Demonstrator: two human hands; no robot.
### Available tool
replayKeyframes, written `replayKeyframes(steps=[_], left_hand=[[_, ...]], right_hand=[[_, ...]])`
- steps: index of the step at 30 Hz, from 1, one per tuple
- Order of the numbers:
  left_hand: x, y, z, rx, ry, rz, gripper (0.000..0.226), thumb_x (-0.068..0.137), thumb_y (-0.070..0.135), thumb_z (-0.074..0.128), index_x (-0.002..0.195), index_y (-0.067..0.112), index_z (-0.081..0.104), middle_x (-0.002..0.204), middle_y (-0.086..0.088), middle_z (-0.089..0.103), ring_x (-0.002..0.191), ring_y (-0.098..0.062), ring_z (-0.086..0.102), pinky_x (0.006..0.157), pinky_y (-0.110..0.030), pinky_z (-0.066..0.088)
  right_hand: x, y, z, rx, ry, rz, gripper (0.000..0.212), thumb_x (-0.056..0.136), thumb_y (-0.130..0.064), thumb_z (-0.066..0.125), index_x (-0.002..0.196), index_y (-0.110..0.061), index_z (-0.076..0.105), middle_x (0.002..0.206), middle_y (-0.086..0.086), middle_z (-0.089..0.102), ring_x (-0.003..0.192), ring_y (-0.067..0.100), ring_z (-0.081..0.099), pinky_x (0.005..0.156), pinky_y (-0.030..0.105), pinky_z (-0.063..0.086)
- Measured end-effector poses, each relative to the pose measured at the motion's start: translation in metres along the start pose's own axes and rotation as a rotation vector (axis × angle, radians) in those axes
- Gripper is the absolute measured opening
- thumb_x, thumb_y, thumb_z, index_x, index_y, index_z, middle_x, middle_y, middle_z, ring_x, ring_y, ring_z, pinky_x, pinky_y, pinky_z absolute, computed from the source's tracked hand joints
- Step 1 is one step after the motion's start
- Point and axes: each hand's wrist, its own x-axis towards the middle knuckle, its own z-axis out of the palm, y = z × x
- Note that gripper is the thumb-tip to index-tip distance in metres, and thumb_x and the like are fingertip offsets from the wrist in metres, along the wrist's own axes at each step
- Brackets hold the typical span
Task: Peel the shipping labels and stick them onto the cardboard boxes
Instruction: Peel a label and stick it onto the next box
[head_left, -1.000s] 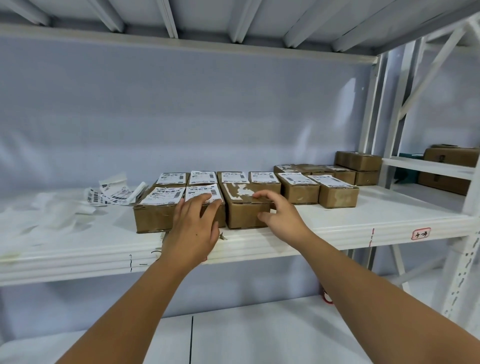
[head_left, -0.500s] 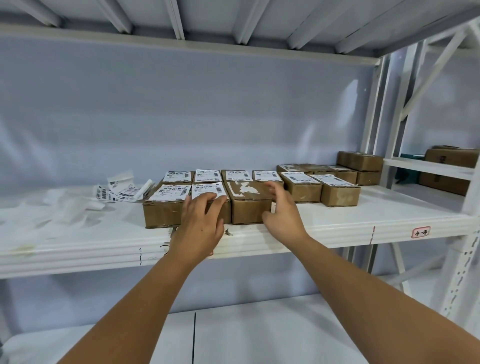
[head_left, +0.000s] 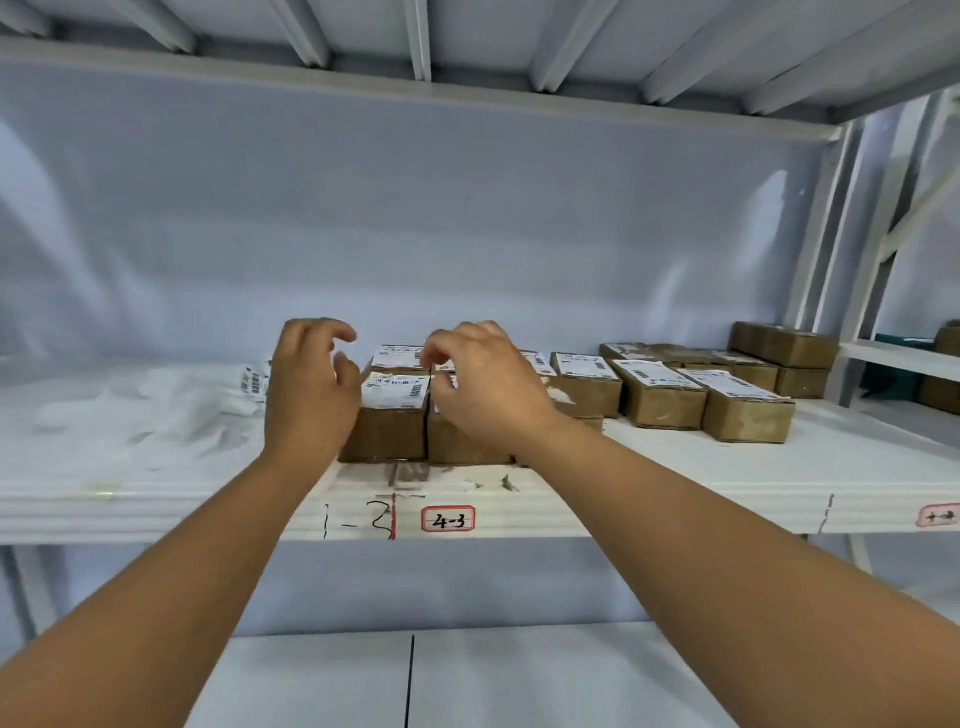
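Half a second back the left hand (head_left: 311, 389) lay flat on a front-row label and the right hand (head_left: 483, 384) gripped the bare box (head_left: 563, 402). Both have since lifted and now hang over the front row of boxes (head_left: 387, 436). The view has also come in closer. Left fingers are loosely curled with the thumb apart, and they hold nothing that I can see. The right forefinger and thumb sit close together just over the label edge on the second box. I cannot tell whether they pinch anything there. My reading is that the pressing-down is done and the bare box, now mostly hidden behind the right wrist, still wants its label. Loose labels (head_left: 252, 382) lie on the shelf (head_left: 156, 499) just left of the left hand, among white backing scraps. More labelled boxes (head_left: 660, 400) stand to the right, and unlabelled ones (head_left: 784, 345) are stacked by the upright. As for writing, each stuck label (head_left: 396, 391) carries a barcode and lines of print too small to read. A red-framed tag (head_left: 448, 518) on the shelf lip reads "4-3". Hand-marked beside it is what looks like "1-3" (head_left: 358, 519), against a red line. A second red tag (head_left: 937, 515) at the right edge is too blurred to read.
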Motion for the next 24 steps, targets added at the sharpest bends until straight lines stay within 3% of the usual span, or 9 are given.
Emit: replayKeyframes(steps=[3, 6, 11, 15, 20, 24], left_hand=[[0.028, -0.041, 0.001, -0.011, -0.029, -0.275, 0.026, 0.084, -0.006, 0.046, 0.103, 0.005, 0.061, 0.109, -0.013, 0.063, 0.102, -0.028, 0.058, 0.087, -0.027, 0.04], [0.04, -0.067, 0.018, 0.08, -0.238, -0.417, 0.027, 0.087, -0.002, 0.049, 0.107, 0.006, 0.065, 0.118, -0.011, 0.064, 0.111, -0.029, 0.056, 0.094, -0.03, 0.041], [0.054, -0.1, 0.047, 0.183, -0.431, -0.426, 0.039, 0.086, 0.017, 0.063, 0.123, 0.005, 0.055, 0.125, -0.014, 0.059, 0.117, -0.029, 0.052, 0.095, -0.029, 0.038], [0.051, -0.118, 0.062, 0.229, -0.516, -0.403, 0.05, 0.084, 0.028, 0.066, 0.124, 0.006, 0.047, 0.116, -0.015, 0.062, 0.111, -0.031, 0.053, 0.084, -0.028, 0.038], [0.053, -0.128, 0.064, 0.235, -0.402, -0.42, 0.038, 0.087, 0.02, 0.058, 0.124, 0.01, 0.053, 0.116, -0.012, 0.064, 0.114, -0.029, 0.054, 0.091, -0.031, 0.041], [0.054, -0.121, 0.058, 0.147, -0.254, -0.466, 0.035, 0.085, 0.002, 0.048, 0.119, 0.009, 0.052, 0.102, -0.016, 0.063, 0.099, -0.032, 0.055, 0.075, -0.03, 0.038]], right_hand=[[0.028, -0.016, 0.017, 0.032, -0.145, 0.007, 0.025, 0.09, -0.019, 0.048, 0.111, -0.019, 0.061, 0.114, 0.003, 0.059, 0.115, 0.022, 0.043, 0.085, 0.03, 0.041], [0.054, -0.02, 0.038, 0.109, -0.246, 0.052, 0.022, 0.086, -0.02, 0.051, 0.104, -0.021, 0.064, 0.113, 0.002, 0.064, 0.11, 0.024, 0.053, 0.092, 0.036, 0.047], [0.09, -0.015, 0.065, 0.094, -0.381, 0.069, 0.013, 0.086, -0.019, 0.054, 0.09, -0.028, 0.063, 0.11, -0.001, 0.064, 0.102, 0.019, 0.058, 0.091, 0.036, 0.051], [0.111, -0.014, 0.077, 0.064, -0.433, 0.043, 0.02, 0.087, -0.011, 0.049, 0.088, -0.025, 0.062, 0.112, 0.001, 0.063, 0.101, 0.018, 0.059, 0.088, 0.033, 0.051], [0.134, -0.017, 0.097, -0.04, -0.455, 0.04, 0.022, 0.087, -0.012, 0.046, 0.098, -0.02, 0.063, 0.113, 0.005, 0.061, 0.098, 0.023, 0.059, 0.083, 0.035, 0.052], [0.144, -0.021, 0.115, -0.084, -0.481, 0.069, 0.028, 0.085, -0.007, 0.047, 0.105, -0.014, 0.064, 0.112, 0.008, 0.062, 0.094, 0.026, 0.061, 0.083, 0.037, 0.055]])
